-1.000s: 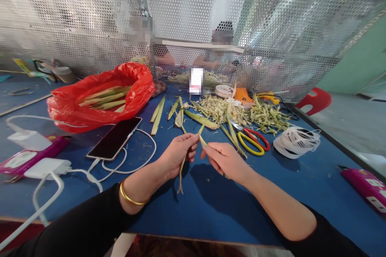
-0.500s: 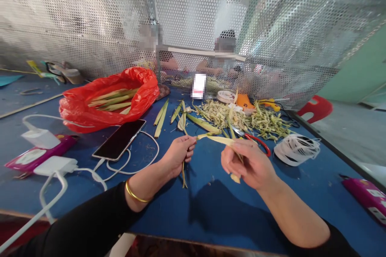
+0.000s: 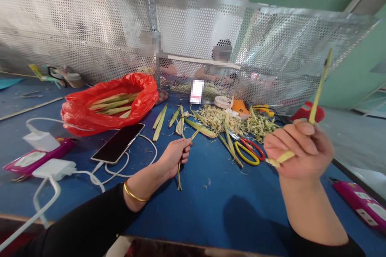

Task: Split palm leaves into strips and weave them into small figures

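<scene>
My left hand point(image 3: 176, 154) is closed on a thin dried leaf strip point(image 3: 179, 178), whose tail hangs below the fist while a pale green end sticks out past the fingertips. My right hand point(image 3: 300, 150), raised at the right, is closed around a yellow-green leaf strip point(image 3: 320, 88). That strip points upward with a dark spot near its tip, and its pale lower end shows under the fingers. Between the hands lie scissors point(image 3: 247, 160) with red and yellow handles. Just beyond the left hand are several loose leaf pieces point(image 3: 159, 122).
A red plastic bag point(image 3: 78, 116) holds long leaves. Beside it lies a charging phone point(image 3: 117, 144) with white cables. Heaps of leaf scraps point(image 3: 217, 116) sit before a perforated metal screen point(image 3: 193, 16); people sit behind it. A purple power strip point(image 3: 360, 202) is at right.
My right hand has moved right and up, taking its strip away from the left hand. The scissors now show more, and the white cord coil is hidden behind my right hand.
</scene>
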Available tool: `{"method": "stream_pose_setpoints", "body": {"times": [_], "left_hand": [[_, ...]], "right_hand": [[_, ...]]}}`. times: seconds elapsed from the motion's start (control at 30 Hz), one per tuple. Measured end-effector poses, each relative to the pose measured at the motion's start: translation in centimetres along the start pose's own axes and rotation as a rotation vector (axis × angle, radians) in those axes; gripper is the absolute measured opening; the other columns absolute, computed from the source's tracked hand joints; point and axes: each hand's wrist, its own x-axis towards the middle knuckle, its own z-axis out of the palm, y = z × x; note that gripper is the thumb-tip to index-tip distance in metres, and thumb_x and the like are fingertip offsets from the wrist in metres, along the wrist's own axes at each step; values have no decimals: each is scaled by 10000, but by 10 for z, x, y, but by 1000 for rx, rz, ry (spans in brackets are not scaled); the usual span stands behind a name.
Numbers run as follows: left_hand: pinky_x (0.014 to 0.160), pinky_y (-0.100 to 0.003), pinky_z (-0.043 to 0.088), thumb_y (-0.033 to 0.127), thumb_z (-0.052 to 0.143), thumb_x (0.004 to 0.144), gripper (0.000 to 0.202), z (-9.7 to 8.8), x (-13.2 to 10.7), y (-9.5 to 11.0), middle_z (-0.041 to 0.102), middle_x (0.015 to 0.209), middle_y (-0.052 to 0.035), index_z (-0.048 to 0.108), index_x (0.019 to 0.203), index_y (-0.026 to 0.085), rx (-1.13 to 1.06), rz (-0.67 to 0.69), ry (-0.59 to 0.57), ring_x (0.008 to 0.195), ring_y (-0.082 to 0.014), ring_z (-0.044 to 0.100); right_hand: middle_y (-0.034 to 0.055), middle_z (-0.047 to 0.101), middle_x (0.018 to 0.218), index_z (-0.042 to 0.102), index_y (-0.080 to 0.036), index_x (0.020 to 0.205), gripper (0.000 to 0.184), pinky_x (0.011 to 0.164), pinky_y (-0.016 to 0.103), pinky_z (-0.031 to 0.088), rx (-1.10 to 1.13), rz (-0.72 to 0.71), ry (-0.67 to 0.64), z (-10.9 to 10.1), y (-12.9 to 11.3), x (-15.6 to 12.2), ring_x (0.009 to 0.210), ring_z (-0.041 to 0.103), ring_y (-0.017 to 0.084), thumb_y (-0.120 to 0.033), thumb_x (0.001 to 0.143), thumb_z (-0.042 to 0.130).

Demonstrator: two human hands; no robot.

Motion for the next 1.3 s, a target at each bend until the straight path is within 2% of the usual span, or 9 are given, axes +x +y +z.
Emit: {"method": "stream_pose_setpoints", "body": {"times": [0.13,0.3,0.4,0.5,0.6,0.87,0.97,1.13,1.3], "left_hand": [[407,-168,315,207,509,832,105,1,-2,1,452,595,42,579,833,129,-1,15,-19,434,-46,404],[479,-184,417,167,535,821,76,4,-7,4,518,671,8,588,840,116,-60,34,-56,507,-61,493],[366,-143,258,196,587,792,79,3,-8,6,446,587,51,560,770,125,-112,26,-46,401,-18,352],[344,-155,94,252,640,756,151,1,-7,11,323,508,102,582,794,118,-171,-4,-54,357,0,179],[357,-169,70,288,695,704,251,7,-10,18,288,488,117,616,854,102,-191,19,-46,362,0,145],[373,-197,61,375,749,614,305,58,3,28,314,445,103,641,710,107,-128,256,-113,343,-2,156],[374,-192,70,353,737,625,281,53,17,34,337,463,94,636,694,100,-164,340,3,347,3,174],[377,-186,65,305,712,662,237,26,33,42,346,487,92,632,729,93,-209,375,161,354,8,187],[379,-188,71,313,694,691,227,21,39,37,352,510,88,630,743,101,-243,339,146,359,6,196]], "right_hand": [[-84,284,427,621,-203,680,103,414,213,242,-114,41,54,-7,16,7,372,218,61,-286,740,626],[-64,441,456,645,-170,807,179,419,217,299,-341,270,-14,-5,62,0,365,357,60,-347,803,618],[-60,471,481,634,-158,808,217,429,212,321,-384,305,-90,0,76,-6,364,372,52,-369,834,588],[-53,491,493,620,-149,786,257,419,198,319,-424,324,-122,4,80,-11,366,387,48,-395,844,571],[-50,506,482,604,-148,772,287,403,186,306,-463,345,-158,6,84,-14,358,392,46,-421,845,559],[-44,519,448,568,-146,723,407,370,181,261,-608,393,-215,9,94,-16,326,399,51,-543,806,530],[-35,541,501,580,-142,728,407,403,186,307,-649,437,-257,8,95,-14,374,446,59,-546,777,556],[-32,525,481,577,-144,678,455,420,205,350,-722,504,-308,2,104,-14,385,454,74,-591,756,538],[-27,533,465,572,-148,665,464,405,206,332,-727,508,-309,0,107,-18,367,449,74,-594,775,514]]}}
